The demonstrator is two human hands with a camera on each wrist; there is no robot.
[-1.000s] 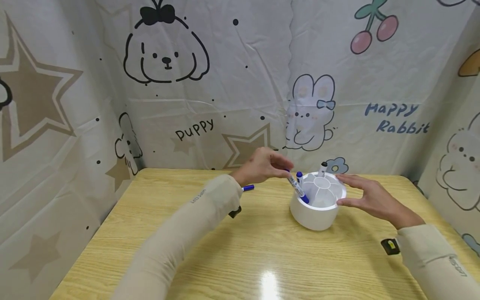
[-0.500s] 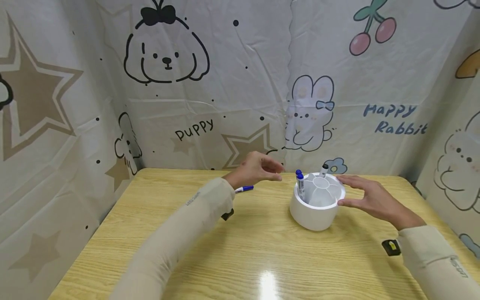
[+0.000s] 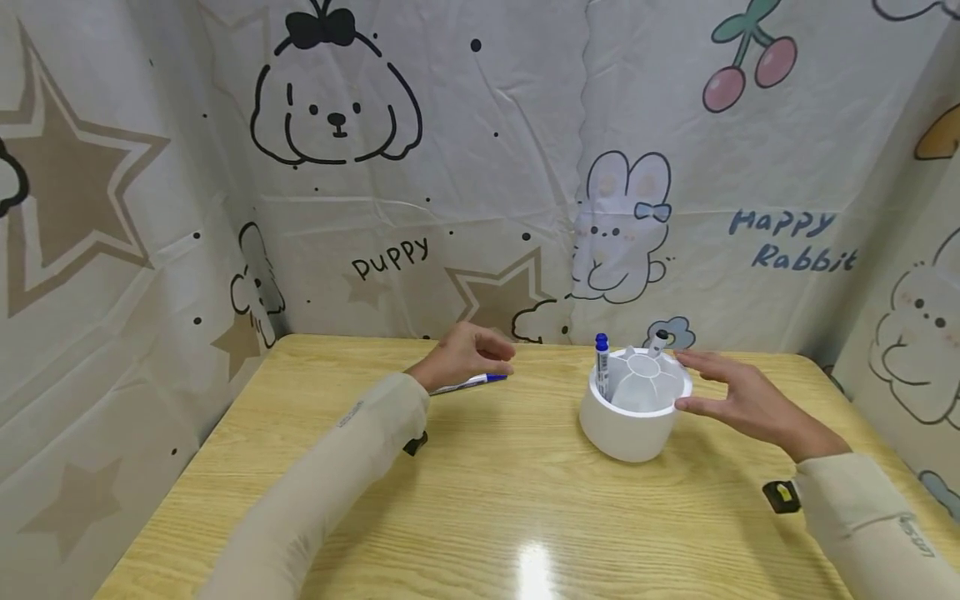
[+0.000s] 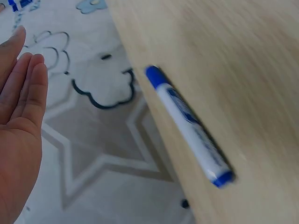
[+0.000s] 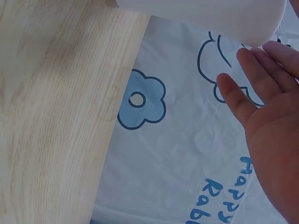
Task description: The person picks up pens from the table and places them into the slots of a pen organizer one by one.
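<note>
My left hand (image 3: 467, 356) hovers above a marker with a blue cap (image 3: 480, 381) lying on the table, its fingers loosely bent with nothing in them. In the left wrist view that marker (image 4: 189, 126) lies apart from the hand (image 4: 21, 107). My right hand (image 3: 738, 400) rests its fingertips and thumb on the right rim of a round white pen holder (image 3: 630, 433), fingers fairly straight. Blue-capped markers (image 3: 602, 367) stand at the holder's left side, one partly hiding another. A black-capped marker (image 3: 657, 342) leans in a rear compartment.
The wooden table (image 3: 517, 500) runs back to a printed curtain (image 3: 480, 150) that hangs behind it and along both sides. Radial dividers (image 3: 643, 364) split the holder into several compartments. Its white wall (image 5: 201, 14) shows at the top of the right wrist view.
My left hand let go of a blue-capped marker in the holder and moved left to the marker on the table. The black-capped marker now leans further right. The right hand stayed at the rim.
</note>
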